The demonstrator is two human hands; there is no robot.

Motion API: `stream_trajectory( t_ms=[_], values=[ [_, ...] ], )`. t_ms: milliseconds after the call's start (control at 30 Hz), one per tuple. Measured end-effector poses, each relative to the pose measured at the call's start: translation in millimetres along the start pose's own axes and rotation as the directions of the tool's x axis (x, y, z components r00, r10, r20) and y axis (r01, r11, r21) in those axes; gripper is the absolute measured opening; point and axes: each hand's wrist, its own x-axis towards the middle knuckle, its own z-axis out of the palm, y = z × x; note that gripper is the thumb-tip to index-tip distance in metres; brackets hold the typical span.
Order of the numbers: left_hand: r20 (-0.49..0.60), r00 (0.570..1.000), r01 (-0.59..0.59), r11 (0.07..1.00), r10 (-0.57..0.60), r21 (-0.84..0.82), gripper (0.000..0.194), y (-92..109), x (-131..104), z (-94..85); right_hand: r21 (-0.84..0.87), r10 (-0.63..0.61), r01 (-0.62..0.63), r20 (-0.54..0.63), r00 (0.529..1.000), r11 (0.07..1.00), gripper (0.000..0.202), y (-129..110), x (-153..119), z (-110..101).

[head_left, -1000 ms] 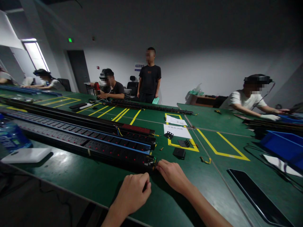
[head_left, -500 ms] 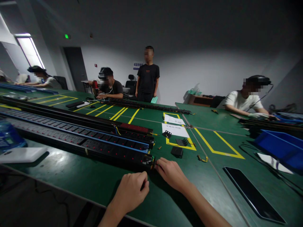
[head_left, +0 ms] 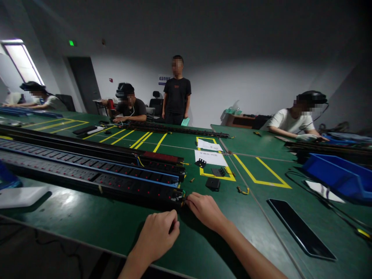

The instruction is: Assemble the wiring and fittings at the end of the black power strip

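Long black power strips [head_left: 128, 182] with rows of sockets and red dots lie side by side, blue edging along one of them. At the open end of the nearest strip, small wires and parts [head_left: 179, 195] show. My right hand [head_left: 205, 209] is at that end, fingers bent and pinched together against it; whatever they grip is hidden. My left hand [head_left: 158, 234] is curled into a loose fist just in front of the strip, with nothing visible in it. Beyond my right hand lie a black square end piece [head_left: 213, 184] and a short yellow-and-black wire [head_left: 243, 190].
On the right are a dark phone [head_left: 300, 228], a blue bin [head_left: 340, 174] and cables. Papers [head_left: 210, 158] and black brackets [head_left: 221, 171] lie ahead inside yellow tape. A white object [head_left: 23, 197] is at left. Several people are around the table, one standing.
The view has turned slightly to the right, so the table and people appear shifted left. Both hands keep nearly the same pose by the strip's end.
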Motion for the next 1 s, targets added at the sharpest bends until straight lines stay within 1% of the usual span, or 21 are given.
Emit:
stream_trajectory(
  t_ms=[133,233,300,400,467,500,567,633,700,767,833,900,1000],
  values=[
    [0.007,1.0,0.002,1.0,-0.002,-0.006,0.011,-1.7,0.6,0.8,-0.017,0.014,-0.013,0.032,0.999,1.0,0.022,0.7,-0.3,-4.8],
    [0.008,1.0,-0.001,1.0,0.001,-0.005,0.012,-2.3,0.6,1.0,-0.013,0.031,-0.03,0.035,0.999,0.999,0.021,2.9,-2.8,-11.7],
    [0.007,1.0,-0.004,1.0,0.004,-0.011,0.012,-2.4,0.4,0.9,0.026,0.054,-0.055,0.014,0.998,0.998,0.018,6.1,-4.5,-17.2],
    [0.005,1.0,0.0,1.0,0.0,-0.025,0.012,-2.5,0.1,0.8,0.153,0.072,-0.066,-0.034,0.997,0.986,0.025,14.1,-5.8,-24.6],
    [0.006,1.0,0.001,0.999,0.0,-0.035,0.013,-2.8,0.4,1.0,0.204,0.101,-0.082,-0.086,0.991,0.976,0.028,21.2,-5.9,-27.9],
    [0.005,1.0,-0.001,0.999,0.001,-0.039,0.013,-3.0,0.7,1.3,0.201,0.136,-0.11,-0.119,0.984,0.973,0.029,25.0,-5.9,-28.9],
    [0.004,1.0,-0.005,0.999,0.005,-0.047,0.014,-3.5,1.3,2.0,0.153,0.234,-0.207,-0.192,0.953,0.966,0.029,33.0,-6.0,-30.1],
    [0.004,1.0,-0.009,0.999,0.009,-0.046,0.014,-3.9,1.6,2.7,0.081,0.336,-0.326,-0.257,0.906,0.942,0.03,40.7,-6.5,-31.1],
    [0.004,1.0,-0.014,0.999,0.014,-0.039,0.014,-4.2,1.7,3.2,0.011,0.418,-0.435,-0.297,0.858,0.9,0.034,47.4,-7.3,-32.9],
    [0.008,1.0,-0.017,0.999,0.017,-0.034,0.014,-4.4,1.6,3.3,-0.043,0.485,-0.522,-0.314,0.817,0.852,0.036,53.2,-8.3,-35.3],
    [0.012,1.0,-0.016,0.999,0.017,-0.033,0.015,-4.4,1.6,3.3,-0.083,0.545,-0.594,-0.311,0.778,0.8,0.04,58.6,-9.6,-37.4],
    [0.009,1.0,-0.015,0.999,0.016,-0.034,0.015,-4.5,1.8,3.5,-0.124,0.597,-0.646,-0.286,0.75,0.753,0.044,64.6,-11.4,-38.7],
    [0.007,1.0,-0.015,0.999,0.015,-0.034,0.014,-4.5,1.8,4.0,-0.2,0.66,-0.687,-0.191,0.727,0.699,0.048,75.4,-15.3,-39.1]
  ],
)
